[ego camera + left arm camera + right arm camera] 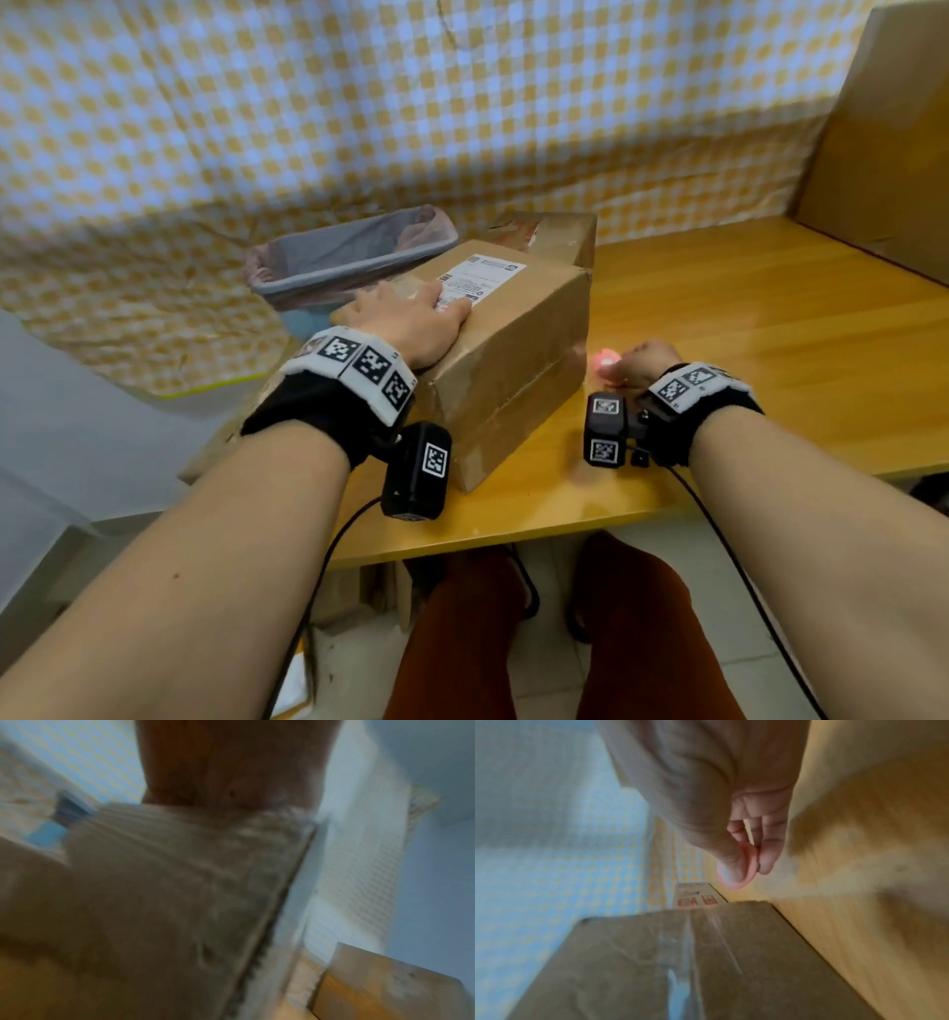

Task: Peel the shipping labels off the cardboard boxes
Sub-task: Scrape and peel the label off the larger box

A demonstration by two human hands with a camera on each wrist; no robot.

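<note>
The shipping label (pixel 480 280) is unpeeled on the cardboard box (pixel 506 354) at the tabletop's (pixel 770 318) left, left hand (pixel 411 321) flat beside it, right hand (pixel 644 362) pinching a small pink object (pixel 744 866).

A plain brown rectangular cardboard box (pixel 508 354) bears a white printed paper label (pixel 482 277) with black text. The glossy wooden surface (pixel 770 329) is honey-yellow; the hanging checked cloth (pixel 359 103) alternates yellow and white.
</note>
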